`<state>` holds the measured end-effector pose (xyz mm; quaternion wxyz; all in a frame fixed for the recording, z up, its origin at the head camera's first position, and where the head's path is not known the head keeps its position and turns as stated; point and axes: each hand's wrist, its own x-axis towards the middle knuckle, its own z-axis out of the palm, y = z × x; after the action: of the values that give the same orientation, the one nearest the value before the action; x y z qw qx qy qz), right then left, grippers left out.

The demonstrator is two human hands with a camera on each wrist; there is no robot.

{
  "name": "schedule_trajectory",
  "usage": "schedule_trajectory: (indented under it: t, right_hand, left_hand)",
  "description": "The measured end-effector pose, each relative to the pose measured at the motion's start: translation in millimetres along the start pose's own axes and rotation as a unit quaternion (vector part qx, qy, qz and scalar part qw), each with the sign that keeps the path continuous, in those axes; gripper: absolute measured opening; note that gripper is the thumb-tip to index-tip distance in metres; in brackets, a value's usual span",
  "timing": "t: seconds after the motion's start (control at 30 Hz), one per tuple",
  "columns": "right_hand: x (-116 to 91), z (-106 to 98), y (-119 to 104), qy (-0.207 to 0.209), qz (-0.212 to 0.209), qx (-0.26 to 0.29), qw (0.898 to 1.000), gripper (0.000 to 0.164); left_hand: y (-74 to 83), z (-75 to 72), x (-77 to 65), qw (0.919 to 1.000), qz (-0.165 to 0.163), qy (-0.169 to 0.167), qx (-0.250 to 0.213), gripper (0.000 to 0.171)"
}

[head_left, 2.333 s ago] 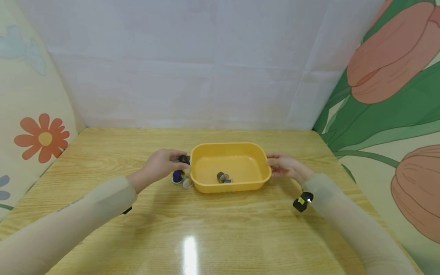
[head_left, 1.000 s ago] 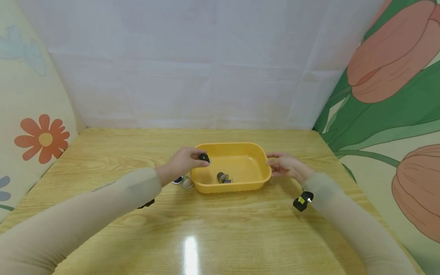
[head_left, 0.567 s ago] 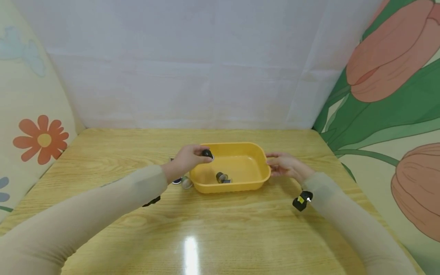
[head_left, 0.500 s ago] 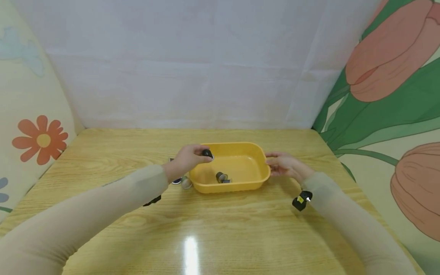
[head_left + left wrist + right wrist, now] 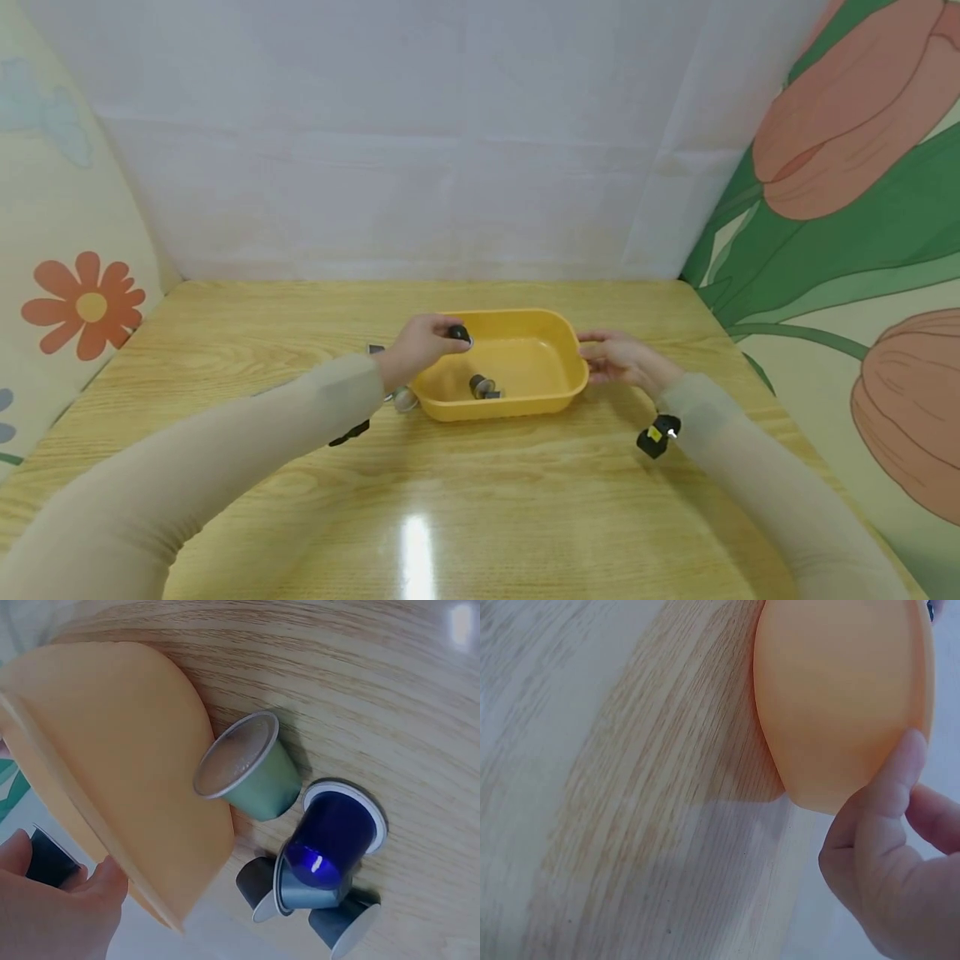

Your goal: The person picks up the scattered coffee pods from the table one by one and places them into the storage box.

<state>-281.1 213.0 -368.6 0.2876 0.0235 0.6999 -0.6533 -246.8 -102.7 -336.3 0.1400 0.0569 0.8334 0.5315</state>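
Note:
My left hand (image 5: 418, 343) pinches a black coffee capsule (image 5: 459, 332) between thumb and fingers, above the left part of a yellow plastic basin (image 5: 510, 407). In the left wrist view, that capsule (image 5: 49, 859) shows just beyond the basin's rim. Two capsules lie inside near the front wall, one dark with a silver rim (image 5: 480, 386), the other small and greyish (image 5: 493, 395). At the basin's right end, my right hand (image 5: 618, 357) grips the rim, its fingertips against the wall.
Left of the basin several capsules lie on the wooden table (image 5: 480, 500): a green one (image 5: 270, 780) by the wall, a shiny blue one (image 5: 334, 840), a grey-blue one (image 5: 311, 891) and dark ones. My left arm partly covers them in the head view.
My left hand has carried the black capsule from the pile left of the basin, rightward across the rim and over the inside. My right hand has stayed at the right end.

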Motion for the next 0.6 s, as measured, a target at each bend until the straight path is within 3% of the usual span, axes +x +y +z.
schedule_trajectory:
  t: [0.33, 0.6]
  right_hand:
    - [-0.9, 0.4, 0.0, -0.003, 0.003, 0.012, 1.0, 0.053]
    - [-1.0, 3.0, -0.6, 0.005, 0.006, 0.007, 1.0, 0.052]
  left_hand:
    - [-7.7, 3.5, 8.3, 0.9994, -0.017, -0.004, -0.029, 0.055]
    - [-9.4, 3.4, 10.0, 0.9993, -0.027, 0.004, -0.026, 0.055]
